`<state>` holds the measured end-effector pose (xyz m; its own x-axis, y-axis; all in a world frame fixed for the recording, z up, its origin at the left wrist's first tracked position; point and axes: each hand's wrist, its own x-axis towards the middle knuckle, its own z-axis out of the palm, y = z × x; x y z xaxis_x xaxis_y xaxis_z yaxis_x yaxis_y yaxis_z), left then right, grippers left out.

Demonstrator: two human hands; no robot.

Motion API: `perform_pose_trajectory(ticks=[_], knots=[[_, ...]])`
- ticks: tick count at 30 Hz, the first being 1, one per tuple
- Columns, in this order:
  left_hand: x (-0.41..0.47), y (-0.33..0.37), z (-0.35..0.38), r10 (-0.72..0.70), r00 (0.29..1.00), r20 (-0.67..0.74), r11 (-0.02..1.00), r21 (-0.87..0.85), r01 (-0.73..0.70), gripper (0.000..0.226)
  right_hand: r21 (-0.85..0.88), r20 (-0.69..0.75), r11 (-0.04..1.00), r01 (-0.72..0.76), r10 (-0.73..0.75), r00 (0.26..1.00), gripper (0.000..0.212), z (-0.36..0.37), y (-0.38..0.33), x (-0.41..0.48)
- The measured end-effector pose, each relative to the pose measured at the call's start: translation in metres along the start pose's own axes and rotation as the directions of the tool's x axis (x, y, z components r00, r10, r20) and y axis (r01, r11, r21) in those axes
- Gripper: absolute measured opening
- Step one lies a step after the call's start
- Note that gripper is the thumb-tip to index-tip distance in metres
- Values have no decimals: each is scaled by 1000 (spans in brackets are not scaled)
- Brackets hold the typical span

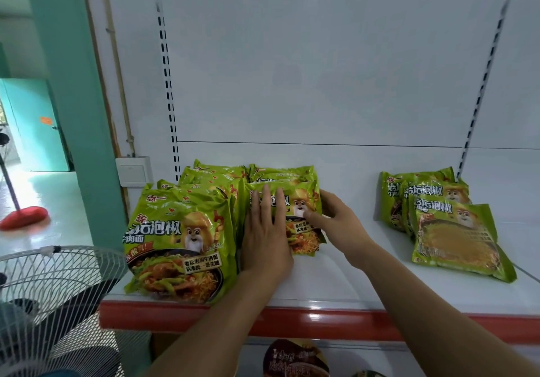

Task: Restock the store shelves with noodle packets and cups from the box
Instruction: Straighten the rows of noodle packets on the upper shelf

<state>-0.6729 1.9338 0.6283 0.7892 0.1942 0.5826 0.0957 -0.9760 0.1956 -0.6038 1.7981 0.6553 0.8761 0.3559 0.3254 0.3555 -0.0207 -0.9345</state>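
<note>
The front green noodle packet of the middle row stands upright on the white shelf, towards the shelf's left half. The left hand presses flat on its face, fingers straight. The right hand grips its right edge, thumb on the front. A taller row of the same packets fills the shelf's left end, and three more lean at its right. A noodle cup sits below the shelf's red front strip, and a white fan stands left of the shelf.
</note>
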Motion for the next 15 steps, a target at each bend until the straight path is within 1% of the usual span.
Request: perform_pose_trajectory(ticks=[2, 4, 5, 7, 8, 11, 15], knots=[[-2, 2, -3, -9, 1000, 14, 1000, 2, 9, 99, -6, 13, 999, -38, 38, 999, 55, -6, 2, -1], [-3, 6, -5, -10, 1000, 28, 1000, -3, 10, 100, -75, -34, 995, -73, 70, 997, 60, -9, 6, 1], [-4, 8, -6, -6, 999, 32, 1000, 3, 6, 101, -99, -58, 992, -83, 78, 995, 57, -9, 8, 2], [-5, 9, -5, 7, 999, 50, 1000, 28, -8, 100, -120, -75, 989, -88, 79, 994, 41, -5, 11, 4], [-5, 9, -5, 12, 998, 59, 999, 34, -14, 100, -131, -76, 988, -88, 79, 994, 37, -2, 12, 4], [-4, 7, -2, 20, 997, 71, 999, 30, -22, 101, -139, -97, 985, -99, 86, 991, 39, 4, 12, 5], [-4, 4, -5, 41, 997, 60, 999, -30, -40, 102, -186, -118, 974, -125, 105, 988, 45, 0, 7, 0]])
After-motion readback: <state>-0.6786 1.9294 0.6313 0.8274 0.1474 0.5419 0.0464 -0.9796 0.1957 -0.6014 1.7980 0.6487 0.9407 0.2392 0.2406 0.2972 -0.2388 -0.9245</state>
